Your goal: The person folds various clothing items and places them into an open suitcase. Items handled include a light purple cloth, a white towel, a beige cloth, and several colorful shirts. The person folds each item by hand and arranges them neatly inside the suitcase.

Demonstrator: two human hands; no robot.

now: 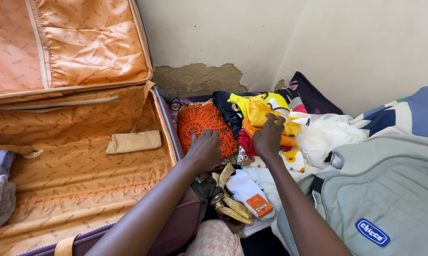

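- The left hand point(204, 149) lies flat with fingers spread on an orange patterned cloth point(202, 121), pressing it, not gripping.
- The right hand point(268, 137) rests just beside it, the fingers curled onto a yellow garment point(261, 109) on the pile of clothes point(256, 118); I cannot tell if it really grasps.
- To the left of both hands lies an open suitcase point(81, 180) with orange lining.
- Near the right forearm is a grey padded carrier point(389, 189).

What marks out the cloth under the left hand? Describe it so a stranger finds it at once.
Start at the open orange-lined suitcase; just past its right edge lies a heap of clothes. The left hand rests on the orange patterned cloth, the only piece with dark lacy print.
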